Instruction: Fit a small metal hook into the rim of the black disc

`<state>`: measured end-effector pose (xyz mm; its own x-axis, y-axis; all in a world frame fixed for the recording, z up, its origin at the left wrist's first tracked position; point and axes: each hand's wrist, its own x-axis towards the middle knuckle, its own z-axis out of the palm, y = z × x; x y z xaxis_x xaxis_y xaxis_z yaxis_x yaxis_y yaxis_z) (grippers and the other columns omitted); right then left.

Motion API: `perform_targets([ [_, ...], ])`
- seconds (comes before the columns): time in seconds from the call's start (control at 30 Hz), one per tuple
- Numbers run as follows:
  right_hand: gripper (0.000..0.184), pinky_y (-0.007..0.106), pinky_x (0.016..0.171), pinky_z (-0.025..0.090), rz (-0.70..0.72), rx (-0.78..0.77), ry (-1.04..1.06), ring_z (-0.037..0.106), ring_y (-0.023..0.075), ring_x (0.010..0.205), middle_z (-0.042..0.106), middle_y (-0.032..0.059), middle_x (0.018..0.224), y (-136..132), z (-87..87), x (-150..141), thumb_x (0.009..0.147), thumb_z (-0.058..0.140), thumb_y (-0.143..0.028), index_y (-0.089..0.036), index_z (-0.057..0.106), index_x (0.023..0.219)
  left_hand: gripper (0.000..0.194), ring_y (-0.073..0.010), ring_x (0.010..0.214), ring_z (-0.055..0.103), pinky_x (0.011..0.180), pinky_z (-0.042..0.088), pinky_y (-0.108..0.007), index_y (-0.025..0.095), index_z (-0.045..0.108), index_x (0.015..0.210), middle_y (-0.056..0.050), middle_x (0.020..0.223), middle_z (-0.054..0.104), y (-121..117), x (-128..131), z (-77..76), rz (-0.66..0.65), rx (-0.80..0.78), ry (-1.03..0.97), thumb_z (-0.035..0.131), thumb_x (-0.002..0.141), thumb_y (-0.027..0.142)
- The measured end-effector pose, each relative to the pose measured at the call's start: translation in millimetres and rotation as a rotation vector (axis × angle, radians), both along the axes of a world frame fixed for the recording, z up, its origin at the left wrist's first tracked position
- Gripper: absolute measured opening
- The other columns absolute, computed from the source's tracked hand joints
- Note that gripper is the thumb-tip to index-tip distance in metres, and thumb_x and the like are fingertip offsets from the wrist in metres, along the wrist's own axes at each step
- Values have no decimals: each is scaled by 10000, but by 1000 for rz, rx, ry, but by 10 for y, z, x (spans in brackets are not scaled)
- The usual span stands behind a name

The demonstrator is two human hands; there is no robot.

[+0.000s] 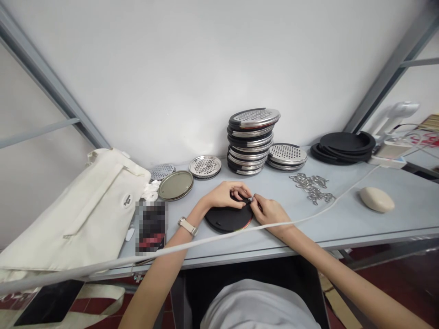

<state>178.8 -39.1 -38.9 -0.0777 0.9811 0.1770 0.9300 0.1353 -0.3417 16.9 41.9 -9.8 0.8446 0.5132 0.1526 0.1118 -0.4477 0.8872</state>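
Note:
A black round disc (228, 220) lies flat on the table near its front edge, with a thin red-yellow line on its right rim. My left hand (226, 194), arched over the disc's far side, has its fingers curled on the rim. At the right rim my right hand (269, 212) is closed in a pinch on a small shiny metal piece (250, 198), mostly hidden by the fingertips. Both hands' fingertips nearly meet there. Right of them lies a heap of small metal clips (310, 185).
Behind stand a tall stack of round graters in black holders (252, 144), a lower grater stack (287, 157) and black discs (343, 148). Olive lids (176, 185), a cream bag (78, 219) and a blurred-out phone (152, 226) lie left. A white cable (212, 237) crosses in front; a beige oval object (377, 199) lies right.

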Motion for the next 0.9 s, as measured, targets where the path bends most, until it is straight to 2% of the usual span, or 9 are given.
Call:
perform_targets([
  [0.17, 267, 239, 520, 237, 5, -2, -33, 538, 123, 534, 609, 29, 626, 4, -2, 4, 866, 264, -285, -186, 505, 806, 359, -148, 903, 579, 765, 452, -246, 112, 575, 978, -90, 934, 633, 11, -5, -2, -4, 30, -2, 594, 621, 74],
  [0.4, 322, 246, 516, 238, 8, -32, -189, 576, 135, 562, 648, 64, 704, 6, 20, -17, 901, 209, -292, -167, 505, 876, 378, -97, 765, 555, 691, 422, -207, 135, 583, 994, -61, 950, 622, 12, -17, 19, 33, 101, 89, 598, 619, 100],
  [0.57, 354, 244, 524, 265, -1, -35, -177, 601, 145, 601, 666, 75, 743, 14, 26, -27, 907, 206, -312, -171, 531, 890, 405, -91, 740, 541, 674, 414, -205, 136, 567, 1022, -65, 983, 612, 14, -15, 21, 23, 87, 90, 598, 620, 105],
  [0.7, 381, 248, 529, 283, 0, -31, -198, 615, 163, 633, 675, 90, 791, 13, 25, -30, 905, 205, -311, -168, 551, 976, 421, -78, 714, 520, 674, 418, -202, 138, 559, 1036, -62, 983, 608, 16, -12, 14, 15, 92, 76, 595, 618, 105],
  [0.9, 388, 255, 515, 286, 2, -37, -232, 612, 171, 617, 675, 93, 775, 7, 36, -43, 901, 207, -302, -166, 548, 1025, 433, -76, 694, 520, 647, 411, -198, 140, 562, 1034, -57, 956, 608, 10, -13, 27, 36, 100, 91, 608, 605, 108],
])
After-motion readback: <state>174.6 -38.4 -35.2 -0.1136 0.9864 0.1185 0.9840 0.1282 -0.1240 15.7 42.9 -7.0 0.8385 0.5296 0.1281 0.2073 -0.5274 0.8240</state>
